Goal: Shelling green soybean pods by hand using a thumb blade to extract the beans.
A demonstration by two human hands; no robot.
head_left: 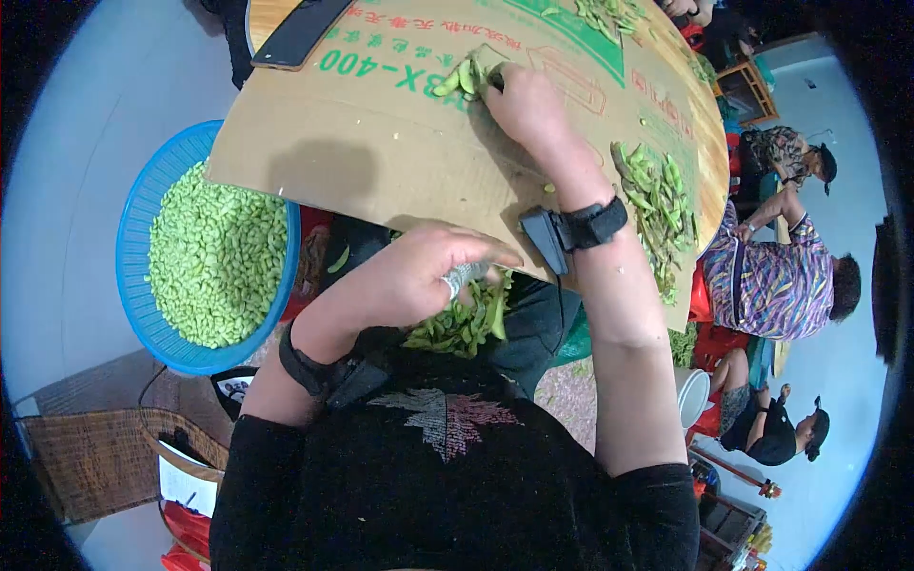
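My right hand (526, 107) is over the cardboard sheet (352, 181), its fingers curled down onto a small bunch of green soybean pods (464, 79). The fingertips are partly hidden behind the hand. My left hand (419, 271) hangs near the table's front edge, above a heap of pods (462, 328) on my lap. Its index finger is stretched to the right and a pale wrap covers the thumb. I see nothing held in it. To the left stands a blue basket (133, 276) with shelled green soybeans (219, 262).
More pods (657, 205) lie along the cardboard's right side, and others (609, 17) at its far edge. A dark phone (300, 33) rests at the far left of the wooden table (712, 143). Several people sit to the right. A wicker chair (95, 457) stands lower left.
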